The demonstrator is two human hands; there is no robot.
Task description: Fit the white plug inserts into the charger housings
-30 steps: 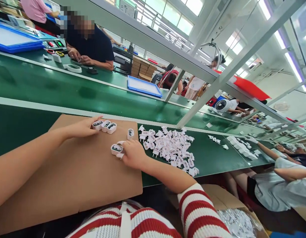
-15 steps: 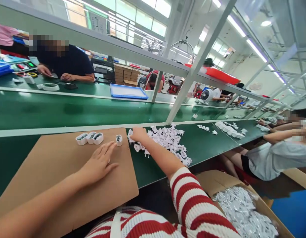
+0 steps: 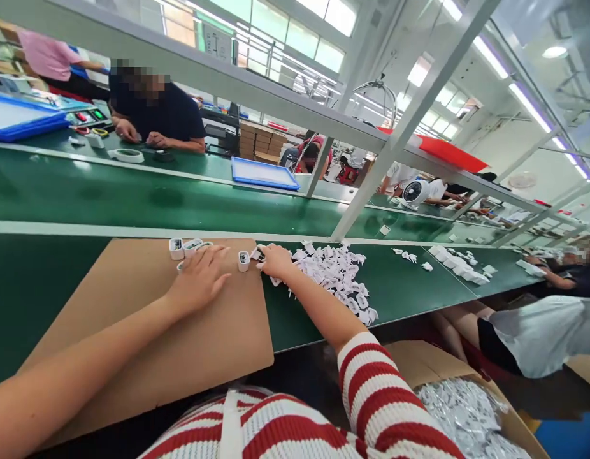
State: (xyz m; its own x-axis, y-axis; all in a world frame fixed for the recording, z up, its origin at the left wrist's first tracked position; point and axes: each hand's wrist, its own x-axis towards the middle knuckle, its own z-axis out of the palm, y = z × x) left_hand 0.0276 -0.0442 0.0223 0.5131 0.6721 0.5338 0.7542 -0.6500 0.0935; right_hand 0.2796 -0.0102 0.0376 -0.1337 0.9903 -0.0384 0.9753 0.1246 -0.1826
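Note:
My left hand (image 3: pixel 199 277) lies over a small group of white oval charger housings (image 3: pixel 176 248) at the far side of the brown cardboard sheet (image 3: pixel 213 357). Its fingers are stretched out and partly cover the housings. A single open housing (image 3: pixel 243 260) with dark parts inside stands on the sheet between my hands. My right hand (image 3: pixel 276 262) is at the sheet's far right corner, its fingers closed on a white charger plug piece (image 3: pixel 257 254). Just right of that hand spreads a heap of white plug pieces (image 3: pixel 330 271) on the green table.
A green bench (image 3: pixel 404 290) runs to the right, with rows of white boxes (image 3: pixel 457 264) farther along. A slanted metal post (image 3: pixel 366 185) rises behind the heap. Below right stands a carton (image 3: pixel 414 357) of bagged white parts. Co-workers sit across and to the right.
My left hand has moved from beside the single housing to the grouped housings, which are shifted out of line. My right hand has come back toward the sheet with a plug piece. The view has swung left.

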